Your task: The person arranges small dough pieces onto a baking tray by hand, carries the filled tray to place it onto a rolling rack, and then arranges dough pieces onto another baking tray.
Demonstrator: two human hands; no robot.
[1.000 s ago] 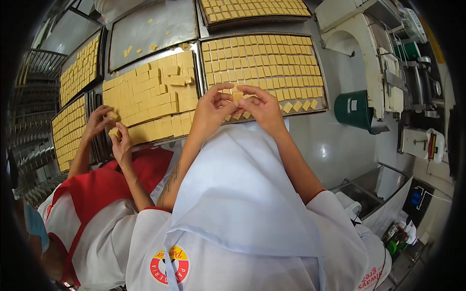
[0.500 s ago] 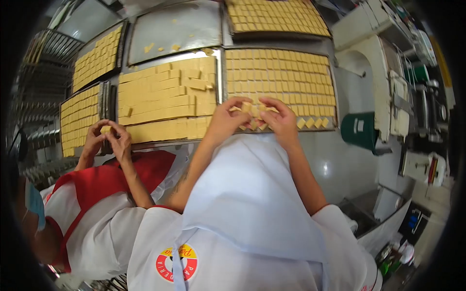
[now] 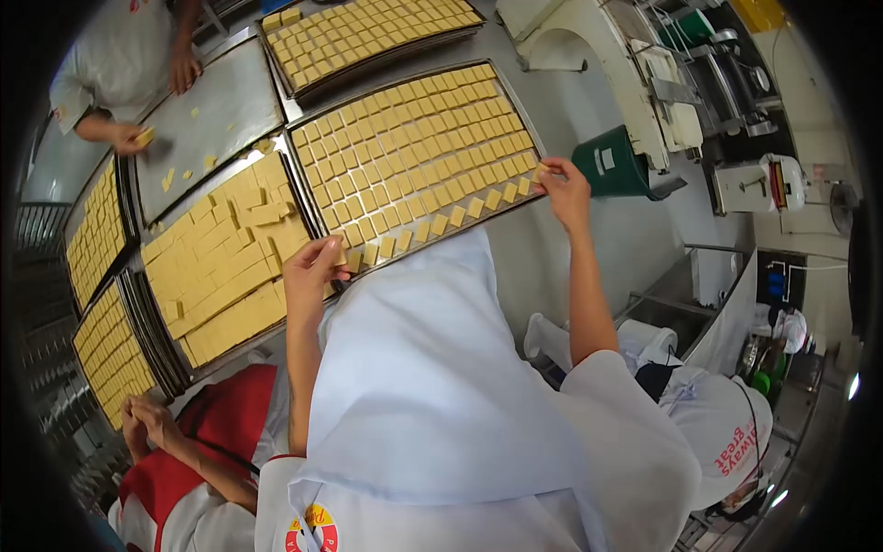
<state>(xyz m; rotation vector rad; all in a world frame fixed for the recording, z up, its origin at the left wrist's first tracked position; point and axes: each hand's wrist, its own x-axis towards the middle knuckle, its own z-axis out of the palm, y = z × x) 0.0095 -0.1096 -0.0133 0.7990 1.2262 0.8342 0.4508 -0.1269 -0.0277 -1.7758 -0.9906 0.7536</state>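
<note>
My left hand (image 3: 315,276) is at the near left corner of a metal tray, its thumb and fingers pinched round a small yellow dough piece (image 3: 341,250). At the near right corner my right hand (image 3: 564,190) has its fingertips closed on another dough piece (image 3: 539,172), mostly hidden by the fingers. Between the hands, a row of tilted dough pieces (image 3: 440,224) runs along the near edge of the tray (image 3: 414,247). Behind it, straighter rows of dough pieces (image 3: 405,147) fill the tray.
Left of my tray lies a tray of closely packed cut dough (image 3: 216,267). Several more filled trays (image 3: 368,41) and a bare tray (image 3: 216,106) with scraps surround it. A co-worker's hand (image 3: 129,138) holds a piece; another co-worker's hands (image 3: 152,423) are lower left. A green bin (image 3: 605,161) stands right.
My hands have moved apart from close together at the near edge to its two corners. The view has turned and shifted, bringing another co-worker in at upper left. The near row now spans the edge.
</note>
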